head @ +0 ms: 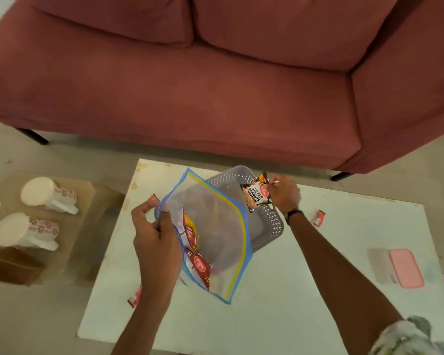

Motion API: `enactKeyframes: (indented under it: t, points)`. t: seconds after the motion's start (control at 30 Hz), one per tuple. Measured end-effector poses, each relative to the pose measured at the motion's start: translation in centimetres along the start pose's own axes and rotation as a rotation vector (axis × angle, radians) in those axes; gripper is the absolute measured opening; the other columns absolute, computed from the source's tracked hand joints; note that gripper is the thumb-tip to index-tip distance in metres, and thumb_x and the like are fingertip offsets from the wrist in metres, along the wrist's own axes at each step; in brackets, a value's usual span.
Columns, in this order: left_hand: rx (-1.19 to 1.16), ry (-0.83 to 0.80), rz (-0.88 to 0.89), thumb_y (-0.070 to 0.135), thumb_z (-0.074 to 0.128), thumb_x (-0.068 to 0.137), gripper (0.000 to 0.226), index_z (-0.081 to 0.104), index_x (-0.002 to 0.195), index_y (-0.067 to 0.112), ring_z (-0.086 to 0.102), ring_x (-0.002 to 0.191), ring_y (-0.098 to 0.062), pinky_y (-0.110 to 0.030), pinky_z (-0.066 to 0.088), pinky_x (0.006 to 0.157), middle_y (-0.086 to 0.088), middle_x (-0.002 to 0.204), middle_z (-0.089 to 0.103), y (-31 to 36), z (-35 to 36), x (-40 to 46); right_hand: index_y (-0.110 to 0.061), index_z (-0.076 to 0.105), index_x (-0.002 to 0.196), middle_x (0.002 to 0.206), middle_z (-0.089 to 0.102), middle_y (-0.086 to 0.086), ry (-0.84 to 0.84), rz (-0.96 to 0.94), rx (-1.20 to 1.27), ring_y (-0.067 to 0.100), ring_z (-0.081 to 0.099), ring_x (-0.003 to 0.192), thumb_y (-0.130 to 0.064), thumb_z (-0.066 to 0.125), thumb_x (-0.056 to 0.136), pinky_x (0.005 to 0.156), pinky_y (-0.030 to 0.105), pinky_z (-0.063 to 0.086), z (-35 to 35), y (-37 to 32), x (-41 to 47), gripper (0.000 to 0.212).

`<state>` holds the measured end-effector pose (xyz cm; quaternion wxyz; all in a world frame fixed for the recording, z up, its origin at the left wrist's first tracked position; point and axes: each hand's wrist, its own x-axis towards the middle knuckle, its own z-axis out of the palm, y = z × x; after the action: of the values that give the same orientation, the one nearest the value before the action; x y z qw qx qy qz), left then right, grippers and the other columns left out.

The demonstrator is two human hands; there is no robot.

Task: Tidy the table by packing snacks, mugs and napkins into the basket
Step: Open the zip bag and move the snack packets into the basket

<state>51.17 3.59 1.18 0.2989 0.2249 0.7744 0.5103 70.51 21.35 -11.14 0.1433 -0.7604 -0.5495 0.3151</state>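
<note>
the left hand (155,239) is gripping one lip of a clear zip bag (215,237), holding its mouth open above the basket (267,226). the right hand (283,193) is pinching a peanut packet (254,196) just beside the bag's rim. red packets (198,262) are already lying in the bag. this looks like the snack-bagging step; next the packet likely needs dropping through the mouth. two mugs (40,213) are waiting on the side table (87,201), small sachets (319,217) on the table (292,303).
</note>
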Motion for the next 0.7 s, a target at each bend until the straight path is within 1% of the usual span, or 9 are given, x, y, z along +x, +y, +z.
enactKeyframes:
  t: [0.07,0.13,0.2,0.3,0.4,0.5,0.6,0.63,0.7]
  points:
    - [-0.018,-0.015,-0.019,0.025,0.045,0.096,0.017,0.045,0.111,0.017,0.058,0.05,-0.005,-0.007,0.041,0.041,-0.005,0.072,0.057,-0.8,0.5,0.1,-0.018,0.068,0.087,0.098,0.071,0.013,-0.014,-0.004,-0.057,0.034,0.064,0.094,-0.016,0.062,0.081,0.069,0.027,0.038,1.7,0.4,1.6,0.009]
    - [-0.018,-0.018,-0.031,0.03,0.046,0.095,0.015,0.045,0.108,0.022,0.063,0.062,-0.007,-0.007,0.044,0.044,-0.009,0.087,0.065,-1.4,1.1,0.2,-0.017,0.068,0.088,0.099,0.071,0.013,-0.022,-0.024,-0.104,0.033,0.064,0.095,-0.016,0.062,0.081,0.069,0.027,0.039,3.1,0.6,3.1,0.009]
    - [-0.027,-0.028,-0.032,0.031,0.046,0.095,0.011,0.045,0.105,0.026,0.066,0.074,-0.012,-0.008,0.046,0.047,-0.008,0.096,0.067,-1.9,1.5,0.3,-0.017,0.068,0.089,0.1,0.071,0.012,-0.033,-0.053,-0.146,0.033,0.064,0.095,-0.018,0.062,0.081,0.069,0.027,0.039,4.1,0.6,3.9,0.01]
    - [-0.029,-0.055,-0.033,0.032,0.046,0.095,0.007,0.045,0.102,0.03,0.069,0.084,-0.013,-0.013,0.052,0.054,0.002,0.1,0.068,-1.9,1.8,0.3,-0.015,0.067,0.095,0.1,0.07,0.013,-0.018,-0.092,-0.192,0.034,0.063,0.095,-0.017,0.06,0.082,0.07,0.029,0.041,5.1,0.2,4.1,0.015]
    - [-0.046,-0.092,-0.049,0.032,0.046,0.094,0.007,0.043,0.096,0.039,0.07,0.086,-0.01,-0.016,0.055,0.056,0.015,0.1,0.065,-1.8,1.6,-0.1,-0.015,0.067,0.094,0.098,0.07,0.013,0.004,-0.102,-0.187,0.033,0.062,0.093,-0.017,0.06,0.081,0.068,0.028,0.038,5.3,0.1,3.9,0.014]
    - [-0.055,-0.097,-0.071,0.039,0.046,0.089,0.011,0.044,0.1,0.039,0.07,0.09,-0.015,-0.026,0.059,0.064,0.007,0.109,0.066,-1.8,1.3,-0.3,-0.015,0.064,0.094,0.094,0.07,0.011,0.038,-0.117,-0.193,0.032,0.063,0.091,-0.021,0.064,0.081,0.069,0.028,0.038,5.1,0.2,3.6,0.015]
    - [-0.073,-0.091,-0.08,0.048,0.046,0.079,0.033,0.045,0.108,0.033,0.07,0.091,-0.019,-0.033,0.06,0.069,0.002,0.113,0.066,-1.8,1.1,-0.2,-0.016,0.063,0.099,0.095,0.07,0.011,0.066,-0.134,-0.222,0.032,0.063,0.091,-0.024,0.064,0.081,0.069,0.029,0.041,4.7,0.6,3.4,0.019]
    - [-0.076,-0.091,-0.08,0.047,0.047,0.08,0.035,0.046,0.11,0.031,0.07,0.091,-0.02,-0.035,0.06,0.07,0.001,0.113,0.066,-1.9,1.0,-0.2,-0.016,0.063,0.1,0.097,0.071,0.011,0.064,-0.136,-0.224,0.032,0.064,0.092,-0.026,0.064,0.082,0.07,0.031,0.043,4.7,0.9,3.4,0.021]
    - [-0.089,-0.106,-0.092,0.04,0.052,0.085,0.025,0.046,0.108,0.032,0.07,0.092,-0.021,-0.038,0.06,0.072,-0.001,0.113,0.066,-2.0,0.8,-0.1,-0.016,0.062,0.103,0.102,0.071,0.01,0.054,-0.133,-0.202,0.032,0.064,0.094,-0.03,0.064,0.083,0.073,0.032,0.046,4.4,1.2,3.1,0.025]
